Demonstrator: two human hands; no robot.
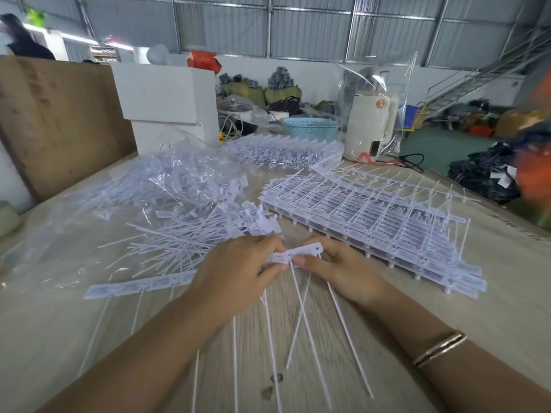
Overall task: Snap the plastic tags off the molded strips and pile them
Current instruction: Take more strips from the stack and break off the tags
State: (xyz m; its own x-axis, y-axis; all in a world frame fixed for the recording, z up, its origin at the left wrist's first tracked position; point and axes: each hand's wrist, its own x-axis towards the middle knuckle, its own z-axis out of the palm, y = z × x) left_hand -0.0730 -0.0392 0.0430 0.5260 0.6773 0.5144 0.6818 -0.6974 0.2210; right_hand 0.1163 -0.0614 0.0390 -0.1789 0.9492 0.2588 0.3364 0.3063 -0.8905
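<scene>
At worktop [447, 293] centre, molded strip [295, 254] pinched by left hand [238, 269] & right hand [337, 269]; tag best bent sharply at joint, then added to pile [190, 239].

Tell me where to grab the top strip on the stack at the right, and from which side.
Grip the top strip of the stack by its flat tag bar at the near-left end, coming from the front-left. The thin tails arch over the middle and far side and would likely snag fingers; the bar edge looks stiff and exposed there. Both the left hand and right hand are busy.
</scene>
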